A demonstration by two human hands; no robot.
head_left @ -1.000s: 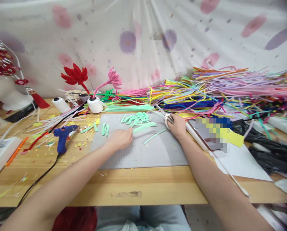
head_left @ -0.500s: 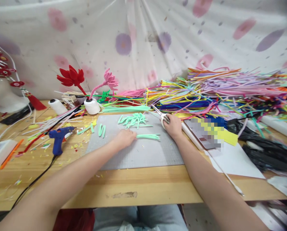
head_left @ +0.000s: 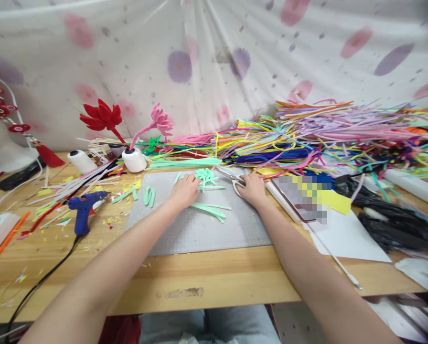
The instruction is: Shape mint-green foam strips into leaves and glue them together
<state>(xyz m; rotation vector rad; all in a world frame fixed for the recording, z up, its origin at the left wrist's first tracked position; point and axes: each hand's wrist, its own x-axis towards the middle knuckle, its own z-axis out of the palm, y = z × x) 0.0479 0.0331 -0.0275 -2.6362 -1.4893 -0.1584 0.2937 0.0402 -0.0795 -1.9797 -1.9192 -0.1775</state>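
Observation:
My left hand (head_left: pixel 185 192) reaches over the left side of a pile of short, bent mint-green pipe cleaner pieces (head_left: pixel 206 177), its fingers loosely extended and touching the pile. Just below it, longer straight mint-green pipe cleaners (head_left: pixel 212 210) lie fanned out on the grey cutting mat (head_left: pixel 203 236). Resting at the mat's right side, my right hand (head_left: pixel 252 190) is closed round the handles of a pair of scissors (head_left: pixel 230 176). The scissor blades point up and left, toward the back of the mat. A few folded mint-green pieces (head_left: pixel 149 196) lie farther left.
A blue glue gun (head_left: pixel 83 212) with its cord lies left of the mat. Behind stand a red flower (head_left: pixel 102 116) and a pink flower (head_left: pixel 161 120) in a white holder (head_left: pixel 134 160). Bundled colourful pipe cleaners (head_left: pixel 328 124) fill the back right. A phone (head_left: pixel 294 198) lies at right.
My left hand has let go of the straight mint-green pipe cleaners, which are now fanned out, and moved up to the pile. The scissors in my right hand have tilted lower.

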